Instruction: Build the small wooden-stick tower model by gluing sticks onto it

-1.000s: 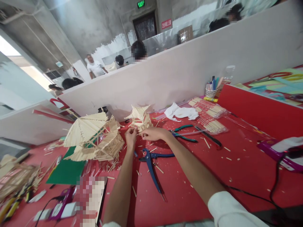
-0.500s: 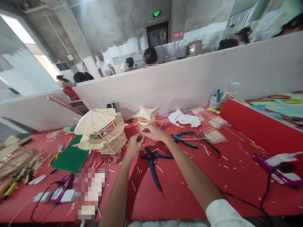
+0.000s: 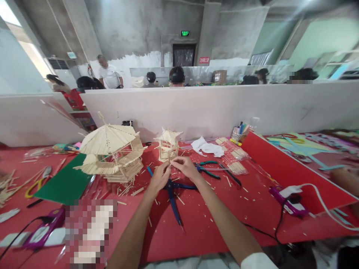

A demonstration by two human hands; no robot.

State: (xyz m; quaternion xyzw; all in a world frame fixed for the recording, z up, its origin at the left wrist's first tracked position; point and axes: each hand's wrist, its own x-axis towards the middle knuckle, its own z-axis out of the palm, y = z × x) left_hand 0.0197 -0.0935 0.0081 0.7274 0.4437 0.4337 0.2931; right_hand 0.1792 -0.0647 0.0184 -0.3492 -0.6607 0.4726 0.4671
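My left hand (image 3: 160,175) and my right hand (image 3: 184,166) meet fingertip to fingertip over the middle of the table. Both are closed in a pinch. A small pale wooden stick (image 3: 169,156) shows upright at their fingertips; its lower end is hidden by the fingers. Just behind the hands stands a small stick-built pavilion (image 3: 168,139). To the left is a larger pavilion (image 3: 112,149) of the same sticks, with a wide sloping roof. Blue-handled cutters (image 3: 174,205) lie open under my hands.
Teal-handled pliers (image 3: 209,168), a white cloth (image 3: 206,146) and bagged sticks (image 3: 235,160) lie to the right. A green sheet (image 3: 63,183) and purple power strip (image 3: 46,228) are left. A red board (image 3: 283,164) stands right; a white partition (image 3: 196,108) runs behind.
The view has levelled and turned slightly right. My hands stay together, and the small stick between the fingertips now shows upright. The tools and pavilions have not visibly been moved.
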